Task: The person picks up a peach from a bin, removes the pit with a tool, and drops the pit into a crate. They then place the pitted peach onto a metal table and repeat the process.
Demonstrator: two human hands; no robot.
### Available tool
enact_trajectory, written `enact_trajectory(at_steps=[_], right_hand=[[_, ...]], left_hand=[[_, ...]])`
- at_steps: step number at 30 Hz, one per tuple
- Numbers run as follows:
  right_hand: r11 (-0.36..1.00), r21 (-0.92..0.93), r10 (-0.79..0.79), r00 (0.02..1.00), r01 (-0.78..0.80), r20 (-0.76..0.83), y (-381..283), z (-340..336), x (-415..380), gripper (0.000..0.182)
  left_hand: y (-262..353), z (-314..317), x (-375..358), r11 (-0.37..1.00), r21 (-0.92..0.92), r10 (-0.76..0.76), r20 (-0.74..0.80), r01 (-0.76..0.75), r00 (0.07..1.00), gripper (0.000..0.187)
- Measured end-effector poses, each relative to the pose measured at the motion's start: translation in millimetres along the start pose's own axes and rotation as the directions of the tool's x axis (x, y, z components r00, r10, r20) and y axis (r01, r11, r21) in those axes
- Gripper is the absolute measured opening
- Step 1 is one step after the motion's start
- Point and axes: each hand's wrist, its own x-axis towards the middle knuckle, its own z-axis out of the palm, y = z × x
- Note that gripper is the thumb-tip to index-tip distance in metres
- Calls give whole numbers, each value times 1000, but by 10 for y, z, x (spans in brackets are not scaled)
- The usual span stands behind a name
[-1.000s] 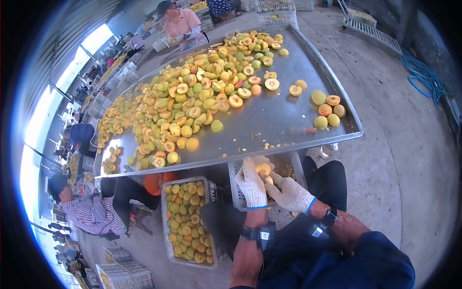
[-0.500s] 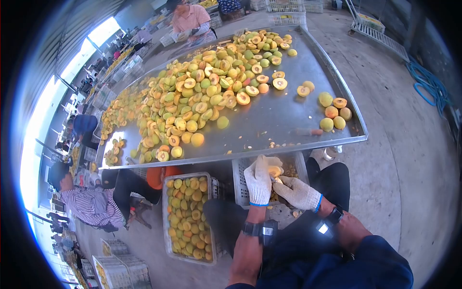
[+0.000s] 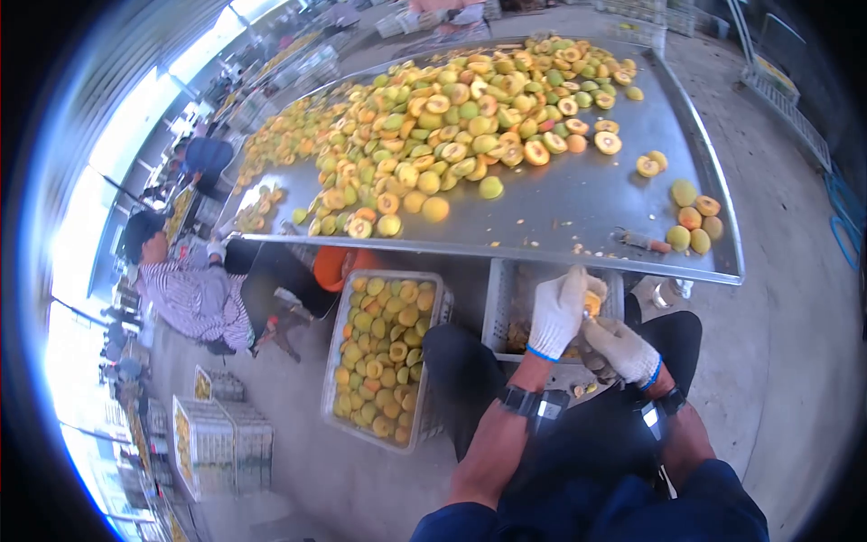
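Observation:
My left hand (image 3: 556, 314), in a white knit glove with a blue cuff, is wrapped round a halved yellow peach (image 3: 593, 303). Close against the fruit, my right hand (image 3: 623, 350) wears a matching glove, its fingers closed. A small bit of shiny metal, seemingly a pitting tool's tip, shows between the right fingers and the peach; its handle is hidden. Both hands are above a grey plastic crate (image 3: 496, 307) between my knees, with brownish bits inside.
A metal table (image 3: 560, 212) bears a large pile of halved peaches (image 3: 424, 135). On its right are several peaches (image 3: 690, 219) and a tool with a reddish handle (image 3: 643, 240). A full peach crate (image 3: 330, 397) stands left of my legs. A person in stripes (image 3: 203, 294) sits farther left.
The view has swung, so the table and crates appear farther right. My hands stay together at the peach, with the right hand slightly lower beside it.

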Motion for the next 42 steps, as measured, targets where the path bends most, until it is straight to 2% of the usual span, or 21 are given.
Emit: enact_trajectory(at_steps=[2,4,7,9,10,12,13,14,16,17,20,22,27,29,34,35,36,37,39,41,42], right_hand=[[999,-37,7,1000,-6,13,4,-5,29,43],[994,-49,-100,994,102,38,135,-84,95,42],[997,41,57,994,-61,91,-2,-79,3,44],[992,89,75,983,-91,165,15,-112,37,43],[995,48,78,989,-84,124,-23,-82,30,45],[1000,-12,-20,998,21,68,-23,-64,9,46],[1000,11,21,994,-22,110,-77,-105,-39,49],[1000,14,17,995,-19,102,-81,-112,-33,49],[997,77,11,990,-21,140,-64,-93,-7,47],[997,75,10,990,-21,139,-52,-82,12,47],[997,30,-73,987,69,141,-17,-36,31,45],[998,-66,-11,992,20,124,-33,-31,22,51],[1000,-16,-8,992,10,125,23,-54,20,50],[999,35,8,988,-14,152,15,-59,-4,50],[977,-172,-119,991,127,56,-41,3,-20,46],[977,-168,-123,991,130,53,-21,-7,-41,46],[999,-6,-45,990,46,133,-1,-40,-66,45],[988,145,22,974,-56,227,6,-67,-81,44],[978,196,24,964,-78,263,2,-86,-97,43],[963,250,19,954,-97,298,15,-82,-93,43],[940,319,12,946,-122,325,46,-80,-79,42]], left_hand=[[-44,28,0,999,5,51,-44,-51,998,59],[-120,42,-29,997,19,73,-102,-72,992,62],[-118,77,-34,996,-52,60,-128,-67,990,65],[-78,58,-55,999,-32,13,-111,-16,994,68],[-54,44,-72,1000,-31,-2,-111,-2,994,68],[-19,-19,-106,992,-120,-31,-23,28,999,66],[-19,-34,-128,982,-180,66,10,-63,998,65],[-91,-32,-151,981,-181,67,19,-62,998,65],[-274,-15,-182,945,-302,106,-73,-124,992,66],[-239,31,-200,942,-322,41,-156,-91,987,67],[-228,5,-160,937,-348,-84,-198,10,977,67],[-213,26,-130,947,-322,-99,-239,18,966,68],[-140,57,-84,970,-243,-95,-272,28,958,71],[-139,61,-97,986,-165,-28,-222,-10,975,73],[-97,124,-149,990,-140,-29,-254,-7,967,74],[-89,129,-163,995,-97,-15,-262,-10,965,74],[-72,116,-161,995,-94,-12,-259,-13,966,74],[-50,85,-160,996,-81,7,-171,-21,985,75],[-46,34,-165,997,-66,23,-81,-28,996,76],[-94,-27,-145,991,-136,5,136,14,991,75],[-130,-31,-147,991,-136,6,137,13,991,75]])
